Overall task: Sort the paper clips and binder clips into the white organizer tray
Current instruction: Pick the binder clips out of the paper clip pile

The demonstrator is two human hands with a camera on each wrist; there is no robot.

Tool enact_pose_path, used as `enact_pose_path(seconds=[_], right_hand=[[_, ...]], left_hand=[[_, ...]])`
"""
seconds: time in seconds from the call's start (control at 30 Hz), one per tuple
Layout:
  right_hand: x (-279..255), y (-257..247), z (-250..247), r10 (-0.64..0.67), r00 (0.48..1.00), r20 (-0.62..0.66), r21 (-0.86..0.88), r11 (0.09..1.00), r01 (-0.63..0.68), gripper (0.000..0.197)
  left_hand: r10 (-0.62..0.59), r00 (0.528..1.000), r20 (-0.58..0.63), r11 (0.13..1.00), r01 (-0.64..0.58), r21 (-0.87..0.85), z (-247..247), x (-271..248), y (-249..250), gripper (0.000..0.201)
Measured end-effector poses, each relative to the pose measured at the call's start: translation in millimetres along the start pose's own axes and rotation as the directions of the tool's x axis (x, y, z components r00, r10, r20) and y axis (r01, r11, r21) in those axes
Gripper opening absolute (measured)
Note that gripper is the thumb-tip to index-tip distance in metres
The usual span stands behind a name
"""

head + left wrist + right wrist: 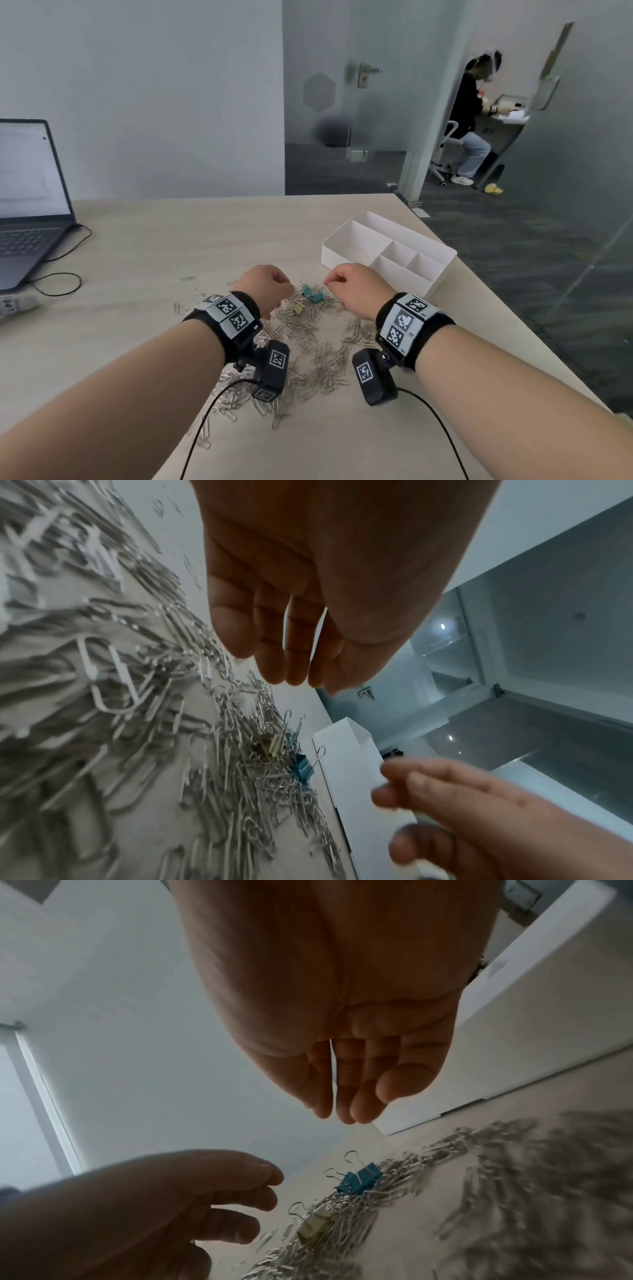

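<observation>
Pale wood tabletop (144,240) fills my view, with a laptop (30,202) at the far left edge and its cable trailing toward me. Moving right, my left hand (265,287) hovers over the heap of paper clips (308,346), fingers loosely curled and gripping nothing that I can see. Between my hands, at the far end of the heap, sit blue binder clips (359,1176) and a yellowish one (313,1225), half buried in the wire. My right hand (352,291) hangs just beside them, fingertips drawn together; I cannot tell whether they pinch anything. I judge both hands are poised there because the binder clips are the easy first pick. Further right, the white tray (442,270) lies close to the heap, its compartments looking bare, near the table's right edge, so the carry is short but leaves little margin.
</observation>
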State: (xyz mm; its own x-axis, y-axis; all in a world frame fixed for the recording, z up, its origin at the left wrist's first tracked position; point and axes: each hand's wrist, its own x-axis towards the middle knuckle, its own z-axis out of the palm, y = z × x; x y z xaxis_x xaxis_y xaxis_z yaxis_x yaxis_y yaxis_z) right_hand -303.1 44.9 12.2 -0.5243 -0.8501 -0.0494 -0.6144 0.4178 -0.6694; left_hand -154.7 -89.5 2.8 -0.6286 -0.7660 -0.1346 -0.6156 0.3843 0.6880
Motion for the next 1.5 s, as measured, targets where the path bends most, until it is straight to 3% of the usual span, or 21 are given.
enact_pose_path(seconds=[0.17,0.27,0.43,0.6,0.8,1.03,1.17,1.33,1.43,1.5], right_hand=[[34,-9,11,0.015,0.998,0.063,-0.155,0.988,-0.005,0.034],[44,-12,17,0.005,0.994,0.110,-0.230,0.973,0.021,0.037],[50,-9,21,-0.007,0.986,0.168,-0.326,0.943,0.063,0.035],[42,-4,15,0.007,0.989,0.144,-0.212,0.977,0.024,0.034],[29,0,7,0.009,0.995,0.096,-0.016,1.000,-0.008,0.027],[24,8,3,-0.015,0.994,0.108,0.026,1.000,0.013,0.030],[20,9,0,-0.018,0.998,0.064,0.082,0.997,0.012,0.029],[4,7,-4,0.019,1.000,0.015,0.157,0.987,-0.021,0.023],[-13,4,-3,0.059,0.998,0.021,0.251,0.966,-0.063,0.023],[-24,3,-1,0.067,0.998,0.014,0.350,0.934,-0.068,0.025]], left_hand=[[0.020,0.997,0.074,0.986,-0.032,0.166,10,16,4,0.018],[0.035,0.994,0.102,0.988,-0.050,0.147,14,20,-2,0.003],[0.023,0.992,0.123,1.000,-0.025,0.017,4,28,-3,0.023],[-0.011,0.999,0.038,0.999,0.012,-0.030,-3,40,5,0.033],[0.047,0.999,0.024,0.987,-0.050,0.155,6,51,14,0.027],[0.035,0.998,0.045,0.940,-0.048,0.337,18,56,20,0.027],[0.063,0.998,0.029,0.937,-0.069,0.342,19,54,21,0.018],[0.070,0.997,-0.044,0.990,-0.064,0.129,9,36,16,0.018],[0.056,0.994,-0.091,0.982,-0.072,-0.177,4,13,9,0.015],[0.036,0.994,-0.100,0.914,-0.074,-0.400,4,-5,5,0.012]])
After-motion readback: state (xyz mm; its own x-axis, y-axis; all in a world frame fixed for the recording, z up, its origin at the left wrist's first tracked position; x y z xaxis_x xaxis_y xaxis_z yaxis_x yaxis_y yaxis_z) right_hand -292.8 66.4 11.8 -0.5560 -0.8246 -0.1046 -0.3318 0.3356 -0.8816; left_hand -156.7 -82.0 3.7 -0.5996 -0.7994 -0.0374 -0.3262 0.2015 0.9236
